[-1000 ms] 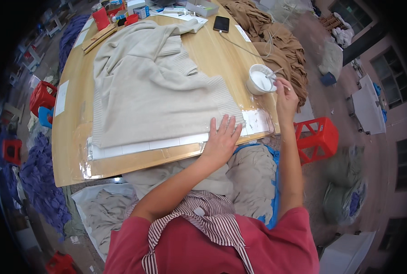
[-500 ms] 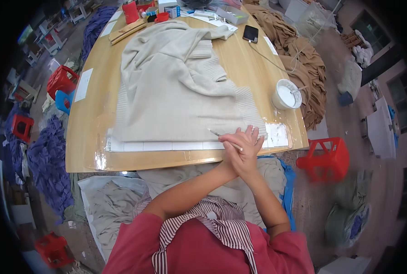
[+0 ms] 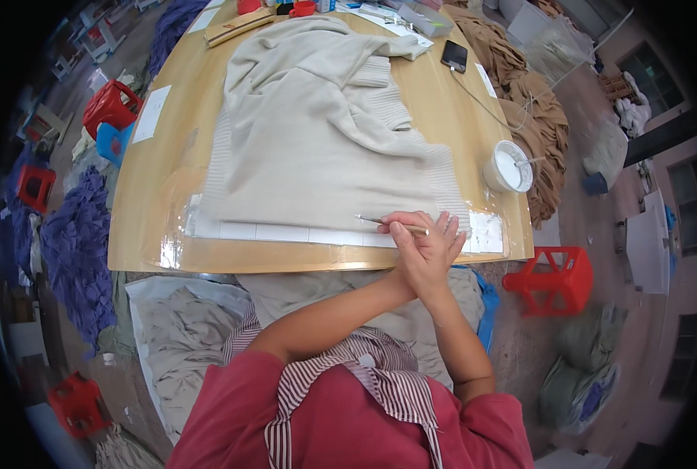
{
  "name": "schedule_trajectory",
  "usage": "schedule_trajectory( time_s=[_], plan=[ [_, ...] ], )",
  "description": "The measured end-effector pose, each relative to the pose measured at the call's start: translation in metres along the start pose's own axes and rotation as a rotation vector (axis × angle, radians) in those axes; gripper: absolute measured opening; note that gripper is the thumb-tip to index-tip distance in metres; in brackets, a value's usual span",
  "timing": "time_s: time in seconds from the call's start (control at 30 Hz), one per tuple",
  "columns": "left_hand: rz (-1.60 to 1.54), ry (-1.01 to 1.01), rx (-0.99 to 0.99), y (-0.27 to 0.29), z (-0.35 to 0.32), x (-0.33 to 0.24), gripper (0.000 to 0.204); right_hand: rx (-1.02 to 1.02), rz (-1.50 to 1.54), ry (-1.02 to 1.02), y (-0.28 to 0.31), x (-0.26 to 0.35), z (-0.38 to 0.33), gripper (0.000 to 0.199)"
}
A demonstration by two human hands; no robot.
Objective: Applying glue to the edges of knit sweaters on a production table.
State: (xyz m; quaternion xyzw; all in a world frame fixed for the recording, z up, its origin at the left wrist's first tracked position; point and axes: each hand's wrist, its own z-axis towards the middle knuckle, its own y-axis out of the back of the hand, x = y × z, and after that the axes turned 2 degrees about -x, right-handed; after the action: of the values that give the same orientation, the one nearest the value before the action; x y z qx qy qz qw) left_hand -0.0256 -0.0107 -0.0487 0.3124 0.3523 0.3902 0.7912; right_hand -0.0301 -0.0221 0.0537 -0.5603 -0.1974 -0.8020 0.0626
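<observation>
A cream knitted garment (image 3: 301, 148) with ribbed edges lies on the wooden table, its near edge along a white marked strip (image 3: 286, 234). My forearms cross at the wrists. My right hand (image 3: 420, 252), on top, pinches a slim pen-like tool (image 3: 373, 220) between thumb and fingers; its tip points left over the garment's near edge. Partly hidden beneath it is my left hand (image 3: 452, 233), with fingers spread at the ribbed corner of the knit. Whether the tool is a brush or a pen is too small to tell.
A white tub (image 3: 509, 166) with white contents and a stick stands at the table's right edge. Beyond it are a cabled phone (image 3: 454, 56) and brown cloth (image 3: 540, 133). A wooden piece (image 3: 239, 28) lies at the far left. Red stools (image 3: 555, 281) flank the table.
The view has shifted, so the table's far end sits higher in the picture. The tool has turned closer to level in my right hand. Both hands remain at the garment's near right corner.
</observation>
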Motion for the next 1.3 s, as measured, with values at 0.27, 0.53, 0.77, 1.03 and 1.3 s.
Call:
schedule_trajectory(
  time_s=[0.27, 0.53, 0.77, 1.03, 1.3],
  plan=[
    [0.031, 0.011, 0.018, 0.015, 0.011, -0.010, 0.064, 0.203, -0.157, 0.120, -0.048, 0.007, 0.020, 0.014],
    [0.055, 0.031, -0.060, 0.008, 0.007, -0.006, 0.044, 0.253, -0.015, 0.132, -0.070, 0.018, 0.036, 0.015],
    [0.070, -0.005, 0.008, 0.020, 0.009, -0.008, 0.046, 0.410, -0.256, 0.322, -0.124, 0.014, 0.046, 0.016],
    [0.003, -0.011, -0.040, -0.011, 0.001, -0.005, 0.051, -0.020, 0.259, 0.004, -0.015, 0.045, 0.046, 0.018],
    [-0.232, 0.013, 0.071, 0.048, 0.013, -0.006, 0.059, -0.462, -1.069, 0.158, 0.199, -0.046, 0.087, 0.020]
  ],
)
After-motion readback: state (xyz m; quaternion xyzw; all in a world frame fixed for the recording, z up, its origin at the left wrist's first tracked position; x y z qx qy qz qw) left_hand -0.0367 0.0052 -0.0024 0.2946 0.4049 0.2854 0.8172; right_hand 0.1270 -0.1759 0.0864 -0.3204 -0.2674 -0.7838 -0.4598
